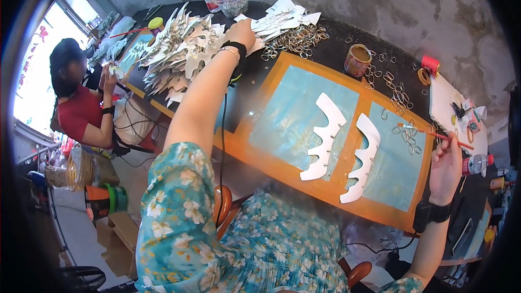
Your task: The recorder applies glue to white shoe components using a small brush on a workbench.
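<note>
"Strips (327,142), where are they?"

"Two white ones lie flat and apart on the board (260,159), right before the person, likely so neither covers the other."

"And the brush (461,142)?"

"Pinched between the thumb and fingers of the right hand (446,157), tip pointing left above loose rings (411,138); probably held aside to stay clear of the strips."

"Left hand (241,33)?"

"Stretched to the white stack (285,19), fingers curled close together. Whether they grip a piece, I cannot tell."

"Why is the can (358,61) there?"

"Upright by the board's far edge, perhaps to sit within the brush's reach."

"Farther out?"

"A ring heap (296,42) against the stack, and a co-worker (84,111) off left."
</note>
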